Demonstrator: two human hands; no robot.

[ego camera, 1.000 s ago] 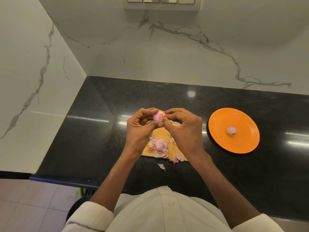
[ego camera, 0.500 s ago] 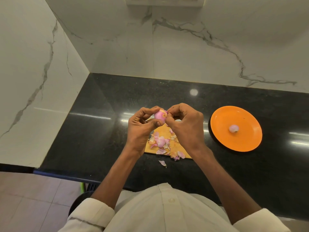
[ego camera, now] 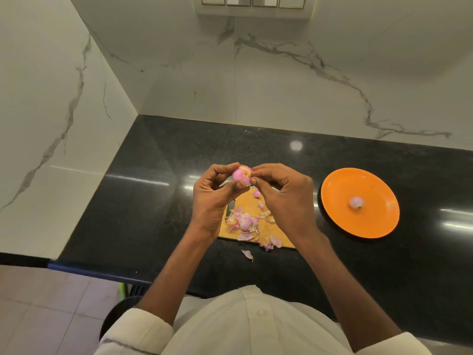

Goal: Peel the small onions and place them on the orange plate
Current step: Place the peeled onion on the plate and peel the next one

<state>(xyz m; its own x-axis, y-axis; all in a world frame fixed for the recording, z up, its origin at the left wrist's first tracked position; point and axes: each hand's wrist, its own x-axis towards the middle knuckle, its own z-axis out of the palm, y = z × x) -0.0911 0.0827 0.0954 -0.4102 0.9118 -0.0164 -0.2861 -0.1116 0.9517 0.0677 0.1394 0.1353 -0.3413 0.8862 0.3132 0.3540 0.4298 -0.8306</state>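
A black polished stone countertop [ego camera: 153, 201] runs across the middle of the frame, walled behind and on the left by white veined marble, with a row of wall switches [ego camera: 252, 1] at the top edge. Just left of the frame's centre, both hands meet above a yellow-brown cutting board [ego camera: 247, 201]. The left hand [ego camera: 212, 198] cradles a small onion [ego camera: 242, 174], thumb curled beneath it and fingers arched over the top, which looks meant to steady the bulb and turn it as needed. The right hand [ego camera: 284, 196] has its fingertips drawn together at the onion's right side, apparently pinching a strip of skin to pull it away. Holding the work over the board seems deliberate: loose peelings [ego camera: 247, 221] pile there rather than on the stone, though one scrap [ego camera: 247, 254] lies on the counter just below the board's near edge.

The held onion shows glossy pink-purple flesh with a paler, tan patch at its cut end facing the camera, so I judge it nearly stripped but not finished. On the right of the frame sits the orange plate [ego camera: 371, 226], well apart from the hands, carrying one peeled onion [ego camera: 356, 202], pale lilac. A dark object partly hidden under the left hand on the board cannot be made out.
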